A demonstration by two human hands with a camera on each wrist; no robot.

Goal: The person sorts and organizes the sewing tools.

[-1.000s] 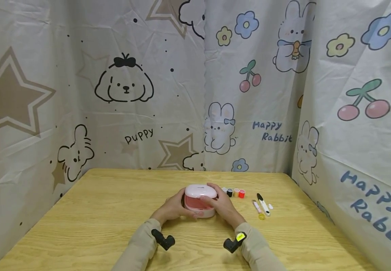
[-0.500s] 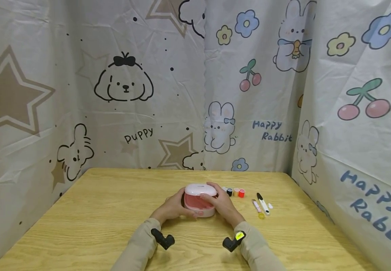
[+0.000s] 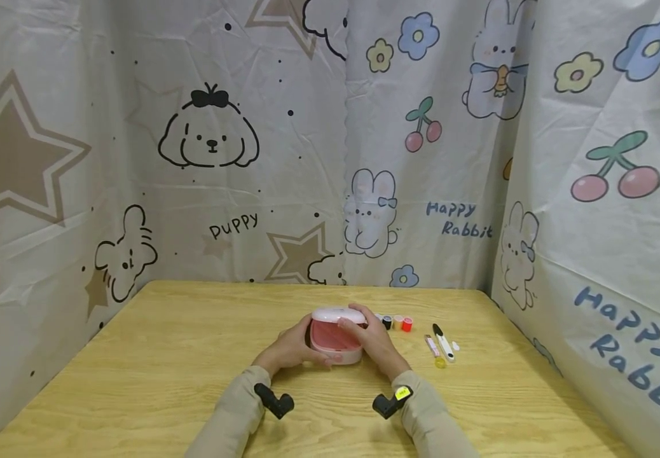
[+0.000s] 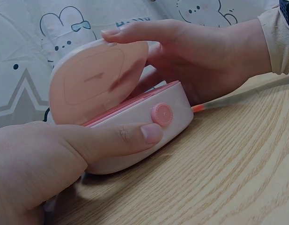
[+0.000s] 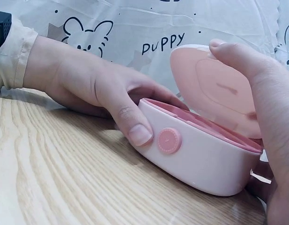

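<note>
A small oval box (image 3: 346, 358), white outside and pink inside, stands on the wooden table with its hinged lid (image 4: 88, 84) tilted up. A round pink button (image 5: 169, 140) sits on its front. My left hand (image 3: 290, 348) grips the box's left end, its thumb pressed along the front wall beside the button. On the other side, my right hand (image 3: 380, 346) holds the lid, thumb on the lid's front edge and its other fingers behind, partly hidden. The box's contents cannot be made out.
Right of the box lie several thread spools, among them a black spool (image 3: 387, 322) and a red spool (image 3: 407, 324). Farther right are a slender white-and-black tool (image 3: 443, 343), a narrow pinkish packet (image 3: 432, 345), a yellow round piece (image 3: 440, 362) and a small white piece (image 3: 456, 345).
The lid has tilted farther up and back under my right hand, showing more of its pink underside. My left hand keeps its place on the box.
</note>
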